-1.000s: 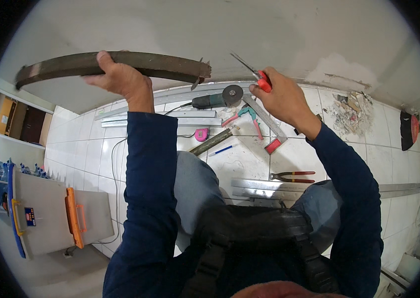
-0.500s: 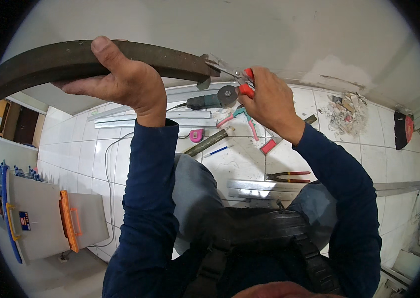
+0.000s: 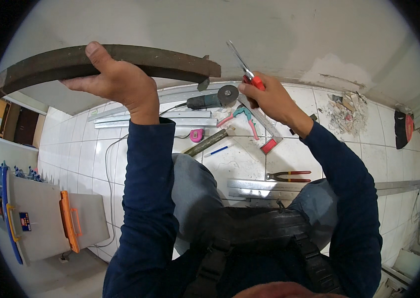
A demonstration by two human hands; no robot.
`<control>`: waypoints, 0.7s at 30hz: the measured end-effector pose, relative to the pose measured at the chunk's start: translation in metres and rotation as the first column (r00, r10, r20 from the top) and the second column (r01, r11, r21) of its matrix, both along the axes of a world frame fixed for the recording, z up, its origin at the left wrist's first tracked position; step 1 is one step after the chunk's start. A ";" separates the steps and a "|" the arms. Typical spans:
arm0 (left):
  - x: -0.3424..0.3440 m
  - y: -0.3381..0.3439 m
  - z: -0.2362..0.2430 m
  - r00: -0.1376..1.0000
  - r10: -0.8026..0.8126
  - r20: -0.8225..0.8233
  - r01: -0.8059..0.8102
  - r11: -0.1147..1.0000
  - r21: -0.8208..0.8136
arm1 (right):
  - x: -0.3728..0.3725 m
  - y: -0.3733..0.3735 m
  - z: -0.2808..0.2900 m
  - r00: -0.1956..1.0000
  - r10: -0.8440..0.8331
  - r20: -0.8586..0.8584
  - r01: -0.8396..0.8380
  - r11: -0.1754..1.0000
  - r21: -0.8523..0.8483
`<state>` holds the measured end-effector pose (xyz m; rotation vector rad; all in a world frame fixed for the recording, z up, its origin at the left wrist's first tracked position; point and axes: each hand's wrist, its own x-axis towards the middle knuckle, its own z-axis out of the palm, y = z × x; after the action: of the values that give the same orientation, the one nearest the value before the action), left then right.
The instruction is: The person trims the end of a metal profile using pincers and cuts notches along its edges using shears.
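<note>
A long dark brown channel-like bar (image 3: 170,60) runs in from the left edge, its right end cut, with small flaps bent outward. My left hand (image 3: 120,87) holds it from beneath, thumb up along the near side and fingers under it. My right hand (image 3: 272,97) grips red-handled snips (image 3: 243,63) just right of that end. Their metal blades point up and left, apart from the bar. Some right-hand fingers are hidden behind the handles.
On the tiled floor lie an angle grinder (image 3: 205,102), silver metal channels (image 3: 155,122), teal-and-pink pliers (image 3: 242,115), a red-handled square (image 3: 269,145), a pink tape measure (image 3: 196,135), a blue pencil (image 3: 218,150) and pincers (image 3: 289,176). Rubble (image 3: 346,114) lies right; storage boxes (image 3: 38,223) stand left.
The snips have come away from the bar's end to the right, blades now turned upward. The bar's end has lost its contact with them; my left hand has shifted slightly left and down.
</note>
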<state>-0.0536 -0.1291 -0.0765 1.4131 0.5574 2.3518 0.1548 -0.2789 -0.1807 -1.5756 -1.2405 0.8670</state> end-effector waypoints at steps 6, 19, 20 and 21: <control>-0.007 -0.005 0.003 0.889 -0.384 0.251 0.417 0.904 -0.096 | 0.008 -0.011 -0.013 0.958 0.235 0.165 -0.256 0.958 0.125; -0.003 0.053 -0.028 0.867 -0.452 0.208 0.498 0.784 -0.371 | -0.012 -0.020 -0.007 0.843 0.433 0.318 -0.345 0.890 -0.297; -0.002 0.050 -0.028 0.869 -0.447 0.212 0.495 0.783 -0.377 | -0.013 -0.021 -0.005 0.856 0.421 0.302 -0.341 0.896 -0.283; 0.000 0.047 -0.027 0.864 -0.466 0.189 0.502 0.781 -0.371 | -0.014 -0.022 -0.001 0.854 0.426 0.299 -0.344 0.893 -0.290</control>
<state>-0.0535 -0.0818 -0.1038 1.0896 0.5421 1.7460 0.1409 -0.3012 -0.1818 -1.7455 -1.8224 1.0348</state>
